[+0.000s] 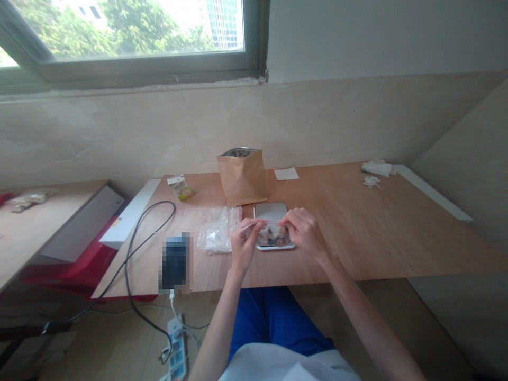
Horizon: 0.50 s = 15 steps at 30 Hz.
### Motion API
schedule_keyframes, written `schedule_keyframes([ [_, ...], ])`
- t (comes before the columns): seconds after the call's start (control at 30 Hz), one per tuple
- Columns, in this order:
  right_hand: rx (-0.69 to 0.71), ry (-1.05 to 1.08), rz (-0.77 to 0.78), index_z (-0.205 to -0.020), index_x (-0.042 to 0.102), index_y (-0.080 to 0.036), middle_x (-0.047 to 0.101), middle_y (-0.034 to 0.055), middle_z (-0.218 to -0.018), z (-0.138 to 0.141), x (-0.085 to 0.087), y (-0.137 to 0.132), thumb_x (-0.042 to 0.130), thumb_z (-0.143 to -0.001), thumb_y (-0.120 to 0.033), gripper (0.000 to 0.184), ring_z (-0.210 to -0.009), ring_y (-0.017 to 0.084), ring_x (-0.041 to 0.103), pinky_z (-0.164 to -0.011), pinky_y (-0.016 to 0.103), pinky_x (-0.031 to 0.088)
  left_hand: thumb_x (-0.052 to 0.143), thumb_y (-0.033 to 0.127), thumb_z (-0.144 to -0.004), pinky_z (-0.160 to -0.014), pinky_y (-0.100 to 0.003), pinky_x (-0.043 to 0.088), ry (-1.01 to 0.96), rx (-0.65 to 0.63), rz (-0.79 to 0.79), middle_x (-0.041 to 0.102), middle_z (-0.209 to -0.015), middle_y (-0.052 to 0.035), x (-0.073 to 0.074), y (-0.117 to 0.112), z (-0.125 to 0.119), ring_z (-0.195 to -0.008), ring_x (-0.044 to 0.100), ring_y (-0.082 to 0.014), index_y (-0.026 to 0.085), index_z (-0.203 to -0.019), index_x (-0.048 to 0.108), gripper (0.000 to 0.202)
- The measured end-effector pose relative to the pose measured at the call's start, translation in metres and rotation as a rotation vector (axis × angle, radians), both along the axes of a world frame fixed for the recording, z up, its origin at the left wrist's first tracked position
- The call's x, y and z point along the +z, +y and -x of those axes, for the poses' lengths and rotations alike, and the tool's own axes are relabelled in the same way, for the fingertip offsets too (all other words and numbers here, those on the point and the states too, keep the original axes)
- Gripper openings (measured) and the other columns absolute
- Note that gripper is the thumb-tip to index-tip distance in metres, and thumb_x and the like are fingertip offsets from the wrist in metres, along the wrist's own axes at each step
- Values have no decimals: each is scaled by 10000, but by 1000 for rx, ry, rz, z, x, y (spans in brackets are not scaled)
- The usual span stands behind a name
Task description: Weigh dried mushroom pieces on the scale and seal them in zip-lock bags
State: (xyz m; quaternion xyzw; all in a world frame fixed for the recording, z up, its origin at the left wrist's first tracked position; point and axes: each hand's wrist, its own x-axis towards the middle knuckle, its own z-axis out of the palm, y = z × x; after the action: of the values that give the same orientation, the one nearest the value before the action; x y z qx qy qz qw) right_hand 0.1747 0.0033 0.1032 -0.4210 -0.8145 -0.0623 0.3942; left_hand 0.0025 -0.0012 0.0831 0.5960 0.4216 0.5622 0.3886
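A clear zip bag (273, 236) with brownish and dark pieces inside hangs between my hands over a small flat scale (270, 211). My left hand (245, 242) pinches the bag's top edge at its left end. At the other end of that edge, my right hand (304, 228) has its fingers closed on the bag. A stack of empty clear zip bags (216, 231) lies just left of my left hand. Behind the scale stands an open brown paper pouch (243, 177) with a silvery lining; its contents are only partly visible.
A small carton (180, 187) and a looped black cable (137, 222) are on the left of the table. A blurred-out dark device (174, 263) sits near the front edge, above a power strip (177, 346). White paper (286, 173) and crumpled tissues (377, 168) lie toward the back.
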Motion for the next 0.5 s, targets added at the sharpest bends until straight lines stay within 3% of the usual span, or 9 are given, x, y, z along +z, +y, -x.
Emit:
schedule_keyframes([
  [0.27, 100, 43, 220, -780, 617, -215, 680, 11, -752, -12, 12, -1, 551, -857, -365, 181, -689, 161, 586, -669, 287, 412, 516, 420, -834, -658, -272, 501, -109, 22, 89, 704, -754, -58, -2, 0, 3, -725, 644, -175, 160, -719, 705, 341],
  [0.5, 87, 102, 240, -743, 606, -208, 636, 14, -687, -18, 9, 0, 506, -888, -336, 217, -653, 148, 575, -620, 262, 418, 508, 444, -835, -649, -279, 510, -132, 32, 121, 713, -751, -52, 0, -4, 6, -718, 653, -181, 167, -752, 714, 355],
])
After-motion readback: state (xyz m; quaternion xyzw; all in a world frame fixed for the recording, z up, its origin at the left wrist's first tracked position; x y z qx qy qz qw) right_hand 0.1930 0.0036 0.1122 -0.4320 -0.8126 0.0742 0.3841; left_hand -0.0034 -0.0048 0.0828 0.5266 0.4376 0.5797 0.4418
